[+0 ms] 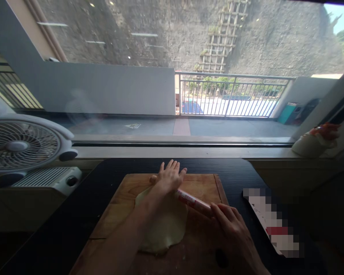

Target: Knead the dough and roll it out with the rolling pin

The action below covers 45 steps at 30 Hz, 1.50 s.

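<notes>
A flattened sheet of pale dough (166,225) lies on the wooden board (120,208). Across its upper part runs a rolling pin (194,201), slanting down to the right, with red and white printing on the visible stretch. My left hand (169,177) rests palm down on the pin near its far end, fingers stretched out and spread. Closed around the near end of the pin is my right hand (229,219), right of the dough. My left forearm hides part of the dough and board.
The board lies on a black table (74,229). A fan (17,145) and a white appliance (65,179) stand left. At right lies a pale, partly pixelated object (266,221). Behind the table is a window sill (189,152) with a white pot-like ornament (311,145) on it.
</notes>
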{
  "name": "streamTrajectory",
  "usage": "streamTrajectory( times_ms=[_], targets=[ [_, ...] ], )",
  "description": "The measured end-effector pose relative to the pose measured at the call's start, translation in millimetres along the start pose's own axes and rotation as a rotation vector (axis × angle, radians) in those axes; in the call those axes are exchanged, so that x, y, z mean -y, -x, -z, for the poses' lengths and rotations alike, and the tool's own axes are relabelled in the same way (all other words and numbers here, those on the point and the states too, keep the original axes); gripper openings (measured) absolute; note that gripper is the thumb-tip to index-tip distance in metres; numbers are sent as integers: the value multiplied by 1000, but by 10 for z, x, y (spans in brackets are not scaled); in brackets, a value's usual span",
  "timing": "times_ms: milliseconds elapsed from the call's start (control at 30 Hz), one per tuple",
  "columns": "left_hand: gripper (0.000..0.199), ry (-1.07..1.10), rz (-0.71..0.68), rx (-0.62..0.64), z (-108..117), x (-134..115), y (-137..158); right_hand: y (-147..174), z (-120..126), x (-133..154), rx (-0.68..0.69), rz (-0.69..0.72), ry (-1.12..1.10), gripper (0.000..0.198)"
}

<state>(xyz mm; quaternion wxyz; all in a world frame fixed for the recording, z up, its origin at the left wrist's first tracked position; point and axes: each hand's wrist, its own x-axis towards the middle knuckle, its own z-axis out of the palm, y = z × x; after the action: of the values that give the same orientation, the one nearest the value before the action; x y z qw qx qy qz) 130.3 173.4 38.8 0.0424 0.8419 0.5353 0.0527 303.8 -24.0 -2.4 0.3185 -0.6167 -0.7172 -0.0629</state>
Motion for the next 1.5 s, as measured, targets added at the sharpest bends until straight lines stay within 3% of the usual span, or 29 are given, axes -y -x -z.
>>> streamTrajectory(
  times_ms=[200, 267, 367, 467, 533, 633, 733, 833, 933, 1000, 1067, 1233, 1300, 1367, 1500],
  targets=[
    [54, -67, -90, -162, -136, 511, 1480, 355, -154, 133, -34, 154, -114, 45],
    [55, -84, -113, -191, -156, 596, 1729, 375, -156, 148, -39, 186, -130, 44],
    [53, -78, -67, -140, -115, 509, 1507, 272, -114, 144, 8, 176, -160, 41],
    [55, -44, 15, -31, -67, 243, 781, 107, -62, 119, 23, 117, -133, 35],
    [57, -25, 0, 5, -62, 47, 268, 17, -31, 94, 16, 77, -88, 35],
    [62, 1, -11, 49, -68, -159, -191, -25, -2, 59, 39, 8, -15, 35],
    [60, 11, -16, 35, -53, -158, -67, 73, -36, 59, 5, 14, 12, 39],
    [57, -4, -13, -18, -61, 62, 547, 254, -124, 113, -58, 97, -28, 43],
    [56, -51, -94, -121, -123, 351, 1201, 374, -186, 196, -90, 180, -79, 45],
    [59, -63, -112, -164, -163, 460, 1391, 364, -188, 241, -69, 205, -93, 45],
    [59, -32, -98, -155, -172, 435, 1291, 273, -159, 269, -15, 189, -85, 41],
    [53, 134, 33, -133, -9, 27, 354, -115, -2, 289, 172, -8, 15, 30],
    [53, 175, 107, -153, 84, -23, 116, -204, 76, 264, 214, -108, 49, 23],
    [53, 206, 168, -152, 146, 65, 93, -197, 151, 205, 229, -185, 43, 19],
    [47, 237, 184, -18, 202, 386, 434, 22, 253, 38, 250, -285, -99, 25]
  ],
)
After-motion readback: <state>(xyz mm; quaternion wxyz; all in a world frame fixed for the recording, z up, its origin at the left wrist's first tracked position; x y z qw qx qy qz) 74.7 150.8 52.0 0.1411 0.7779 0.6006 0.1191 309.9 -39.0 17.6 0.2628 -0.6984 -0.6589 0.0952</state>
